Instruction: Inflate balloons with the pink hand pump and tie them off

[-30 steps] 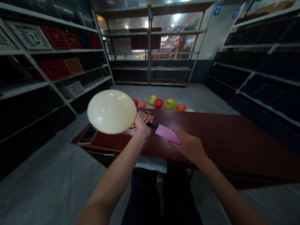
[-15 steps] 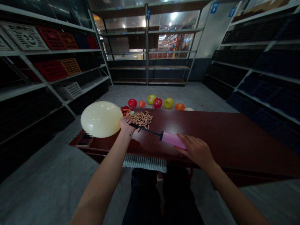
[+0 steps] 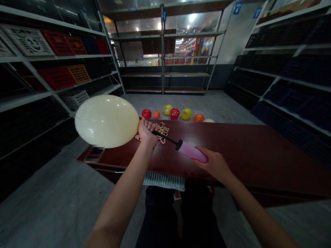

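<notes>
A large pale yellow balloon point(image 3: 107, 121) swells out to the left of my left hand point(image 3: 148, 131). That hand is closed around the balloon's neck and the black nozzle end of a hand pump. The pink barrel of the balloon pump point(image 3: 190, 151) is gripped by my right hand point(image 3: 214, 162), fingers wrapped over its rear end. Between the barrel and my left hand a thin black rod shows. Just behind my left hand lies a heap of tan, uninflated long balloons point(image 3: 163, 130), partly hidden by it.
Several inflated balloons, red, yellow and orange, such as an orange balloon point(image 3: 199, 117), lie beyond the far edge of the dark red table point(image 3: 232, 148). A blurred-out flat object point(image 3: 94, 154) rests at the left corner. Shelving point(image 3: 162, 74) with crates stands around.
The pale balloon has grown and risen up and to the left. My left hand has shifted slightly right and up; the pump now tilts more steeply.
</notes>
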`<action>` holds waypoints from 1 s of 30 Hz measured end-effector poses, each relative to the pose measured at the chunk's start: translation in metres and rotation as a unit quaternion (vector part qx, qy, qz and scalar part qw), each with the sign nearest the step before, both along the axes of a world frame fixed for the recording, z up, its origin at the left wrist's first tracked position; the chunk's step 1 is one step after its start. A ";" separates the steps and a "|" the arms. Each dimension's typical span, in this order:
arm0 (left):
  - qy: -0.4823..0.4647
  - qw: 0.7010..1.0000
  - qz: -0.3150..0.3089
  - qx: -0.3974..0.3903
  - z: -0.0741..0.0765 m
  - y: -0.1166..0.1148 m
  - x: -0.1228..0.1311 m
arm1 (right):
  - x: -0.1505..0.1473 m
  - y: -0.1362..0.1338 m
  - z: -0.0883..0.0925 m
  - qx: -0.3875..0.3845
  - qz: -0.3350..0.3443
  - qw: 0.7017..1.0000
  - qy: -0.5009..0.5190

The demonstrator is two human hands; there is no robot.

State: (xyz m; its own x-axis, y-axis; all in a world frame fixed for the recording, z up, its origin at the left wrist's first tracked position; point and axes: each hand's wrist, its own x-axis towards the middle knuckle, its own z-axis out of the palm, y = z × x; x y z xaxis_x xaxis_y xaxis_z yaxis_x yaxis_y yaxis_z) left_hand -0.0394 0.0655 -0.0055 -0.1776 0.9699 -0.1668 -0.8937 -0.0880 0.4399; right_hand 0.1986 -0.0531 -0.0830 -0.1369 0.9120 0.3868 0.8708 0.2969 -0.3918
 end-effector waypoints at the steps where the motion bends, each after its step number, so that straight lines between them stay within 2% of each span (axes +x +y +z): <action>1: 0.004 1.000 -0.010 0.004 0.000 -0.004 0.007 | -0.004 0.001 0.003 -0.021 0.004 0.999 0.024; 3: 0.014 0.999 -0.032 0.009 -0.001 -0.013 0.022 | -0.012 0.003 0.008 -0.050 0.009 0.997 0.055; 6: 0.023 0.998 -0.054 0.011 -0.006 -0.025 0.041 | -0.019 0.003 0.015 -0.055 0.004 0.998 0.028; 11: 0.017 0.997 -0.072 -0.027 -0.018 -0.028 0.050 | -0.014 -0.002 0.008 0.022 -0.016 0.996 -0.089; 15: 0.006 0.994 -0.079 -0.079 -0.027 -0.021 0.044 | -0.006 -0.006 -0.003 0.096 -0.006 0.982 -0.162; 20: -0.010 0.992 -0.066 -0.103 -0.036 -0.010 0.029 | 0.005 -0.010 -0.011 0.157 -0.015 0.958 -0.238; 26: -0.024 0.993 -0.051 -0.100 -0.043 0.006 -0.001 | 0.027 -0.013 -0.012 0.191 -0.018 0.938 -0.290; 30: -0.025 0.994 -0.040 -0.097 -0.049 0.011 -0.020 | 0.039 -0.012 -0.016 0.179 -0.006 0.942 -0.284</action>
